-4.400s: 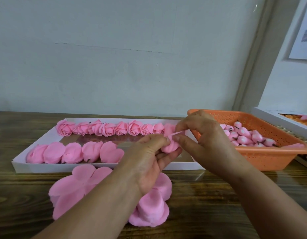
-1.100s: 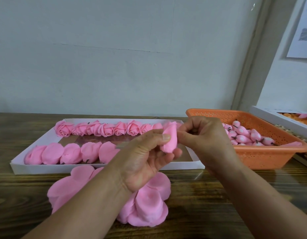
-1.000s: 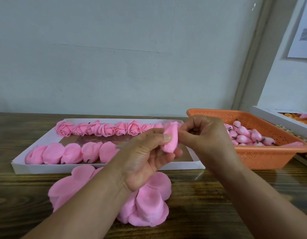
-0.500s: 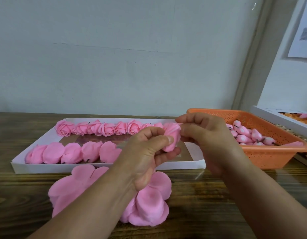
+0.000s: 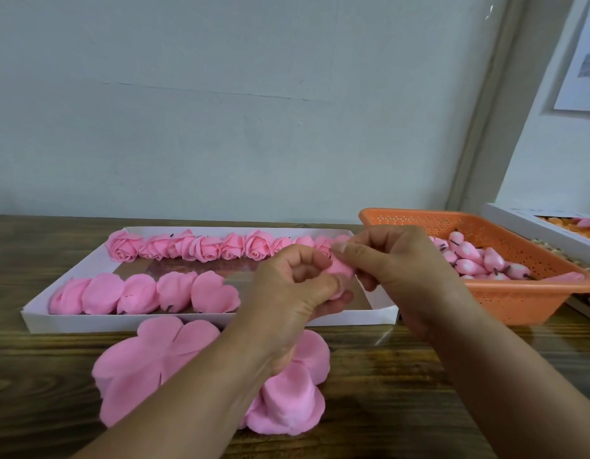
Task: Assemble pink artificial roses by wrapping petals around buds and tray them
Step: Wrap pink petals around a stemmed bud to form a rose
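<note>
At the centre of the frame both hands hold a half-wrapped pink rose (image 5: 341, 271) above the near right corner of the white tray (image 5: 200, 321). The left hand (image 5: 296, 293) has its fingers curled around the soft, matte pink bloom from below; the right hand (image 5: 396, 266) pinches its upper petal edge between thumb and forefinger. A row of finished roses (image 5: 200, 248) lines the tray's far side, with wrapped pieces (image 5: 144, 293) along its near side. Flat petal sheets (image 5: 147, 362) lie on the wooden table (image 5: 38, 376) at lower centre. Buds (image 5: 479, 260) fill the orange basket (image 5: 518, 296) at right.
</note>
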The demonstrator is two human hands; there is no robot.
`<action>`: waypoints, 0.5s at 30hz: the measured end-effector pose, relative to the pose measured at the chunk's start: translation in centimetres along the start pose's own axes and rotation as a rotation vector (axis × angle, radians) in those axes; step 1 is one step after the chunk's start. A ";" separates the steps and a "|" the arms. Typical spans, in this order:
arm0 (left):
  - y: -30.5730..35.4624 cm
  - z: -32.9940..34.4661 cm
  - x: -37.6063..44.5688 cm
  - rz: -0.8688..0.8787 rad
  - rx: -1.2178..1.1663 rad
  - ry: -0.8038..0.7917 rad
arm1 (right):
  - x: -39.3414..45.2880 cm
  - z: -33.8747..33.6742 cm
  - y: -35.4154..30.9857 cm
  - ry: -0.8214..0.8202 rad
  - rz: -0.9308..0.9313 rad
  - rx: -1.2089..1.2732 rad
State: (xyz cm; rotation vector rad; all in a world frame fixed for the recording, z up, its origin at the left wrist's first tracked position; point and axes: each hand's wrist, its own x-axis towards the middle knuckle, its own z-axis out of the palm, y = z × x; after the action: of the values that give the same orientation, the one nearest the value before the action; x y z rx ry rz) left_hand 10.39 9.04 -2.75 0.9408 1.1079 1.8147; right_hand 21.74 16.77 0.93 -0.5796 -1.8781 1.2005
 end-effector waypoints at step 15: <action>0.1 0.0 0.0 -0.124 -0.173 -0.011 | 0.5 -0.6 0.6 -0.042 0.120 0.043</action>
State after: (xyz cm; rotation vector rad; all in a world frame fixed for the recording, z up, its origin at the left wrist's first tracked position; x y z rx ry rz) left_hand 10.35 8.99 -2.64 0.7631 0.9637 1.7701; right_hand 21.91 17.70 0.67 -0.6559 -1.8699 1.3370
